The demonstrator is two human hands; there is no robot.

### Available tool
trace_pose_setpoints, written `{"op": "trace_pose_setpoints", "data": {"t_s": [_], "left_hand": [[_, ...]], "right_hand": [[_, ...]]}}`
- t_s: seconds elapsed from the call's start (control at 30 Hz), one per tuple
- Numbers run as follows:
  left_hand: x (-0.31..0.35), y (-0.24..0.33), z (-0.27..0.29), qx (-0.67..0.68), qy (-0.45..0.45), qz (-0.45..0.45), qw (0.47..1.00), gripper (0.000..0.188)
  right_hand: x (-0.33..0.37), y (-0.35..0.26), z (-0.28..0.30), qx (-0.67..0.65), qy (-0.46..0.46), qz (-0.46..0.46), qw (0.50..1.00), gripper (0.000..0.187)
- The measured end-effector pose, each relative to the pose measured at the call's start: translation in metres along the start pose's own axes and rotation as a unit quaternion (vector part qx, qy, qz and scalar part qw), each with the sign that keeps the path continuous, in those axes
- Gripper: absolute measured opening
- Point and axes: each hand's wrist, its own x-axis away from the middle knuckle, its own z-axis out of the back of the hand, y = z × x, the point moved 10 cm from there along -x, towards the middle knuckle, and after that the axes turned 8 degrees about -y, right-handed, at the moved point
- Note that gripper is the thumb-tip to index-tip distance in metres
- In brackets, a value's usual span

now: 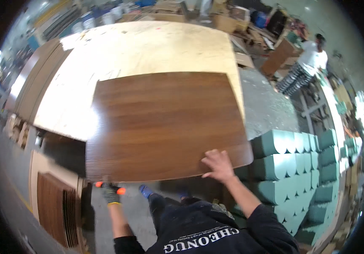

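A large brown wood-grain panel lies flat on a pale worktable, its near edge sticking out toward me. My right hand, bare, rests with fingers spread on the panel's near right part. At the near left corner is my left hand, in a dark glove with a yellow cuff. It is closed around a small tool with orange ends, right beside the panel's edge. The glove covers the middle of that tool, so its exact kind does not show.
Stacked brown panels stand upright at lower left; long boards lie along the table's left side. Green rounded blocks are piled high at right. Another person stands at far right near cardboard and scrap.
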Motion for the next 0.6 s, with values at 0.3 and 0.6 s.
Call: {"op": "trace_pose_setpoints", "data": {"t_s": [0.3,0.6], "left_hand": [[0.179,-0.036,-0.044,-0.605,0.090,-0.040,0.790,0.039],[0.212,0.004,-0.015,-0.780,0.146,-0.072,0.604,0.039]], "right_hand": [[-0.007,0.117,0.008,-0.057,-0.083,-0.091,0.991,0.081],[-0.130,-0.126,-0.033,-0.031,-0.059,0.058,0.996,0.080]]}}
